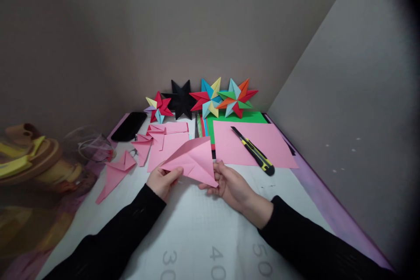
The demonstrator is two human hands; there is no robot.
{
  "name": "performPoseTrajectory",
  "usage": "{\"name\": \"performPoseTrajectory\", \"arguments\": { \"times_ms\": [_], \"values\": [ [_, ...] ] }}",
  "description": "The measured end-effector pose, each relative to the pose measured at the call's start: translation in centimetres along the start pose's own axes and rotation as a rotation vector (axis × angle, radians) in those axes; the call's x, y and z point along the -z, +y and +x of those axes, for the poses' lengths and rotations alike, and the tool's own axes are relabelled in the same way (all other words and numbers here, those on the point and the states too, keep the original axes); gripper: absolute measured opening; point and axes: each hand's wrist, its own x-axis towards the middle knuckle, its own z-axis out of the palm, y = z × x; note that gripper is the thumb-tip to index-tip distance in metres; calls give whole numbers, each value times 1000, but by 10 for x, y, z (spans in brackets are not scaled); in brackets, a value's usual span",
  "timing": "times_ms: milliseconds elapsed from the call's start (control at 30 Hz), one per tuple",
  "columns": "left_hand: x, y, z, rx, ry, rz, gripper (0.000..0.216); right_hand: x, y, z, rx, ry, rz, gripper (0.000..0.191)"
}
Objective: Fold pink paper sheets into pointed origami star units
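A partly folded pink paper is held up just above the white mat between both hands. My left hand pinches its lower left edge, thumb on top. My right hand grips its lower right corner with fingers curled under it. Both arms wear black sleeves. Behind the held piece lie several folded pink units and a flat pink square.
A large pink sheet with a yellow-black utility knife lies at right on green paper. Several paper stars lean on the back wall. A black phone and a long pink folded piece lie at left.
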Motion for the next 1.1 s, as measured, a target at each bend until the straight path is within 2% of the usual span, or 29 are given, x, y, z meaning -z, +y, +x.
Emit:
{"name": "performPoseTrajectory", "arguments": {
  "times_ms": [100, 200, 367, 700, 933, 1100],
  "values": [
    [0, -1, 0, -23, 23, -3, 30, 0, 0, 0, -157, -58, 146, 28],
    [-2, -1, -1, -109, 47, 40, 26, -1, 1, -1, -205, -87, 157, 25],
    [-2, 3, -4, -205, 67, 122, 22, 0, 5, -3, -154, -113, 149, 23],
    [-5, 8, -9, -155, 84, 132, 21, -4, 6, -2, -116, 5, 114, 23],
    [-4, 4, -8, -95, -14, 76, 25, -2, 11, 0, -86, 64, -105, 31],
    [-12, 4, -16, -110, -30, 97, 24, -5, 8, -1, -65, 43, -250, 25]
  ]
}}
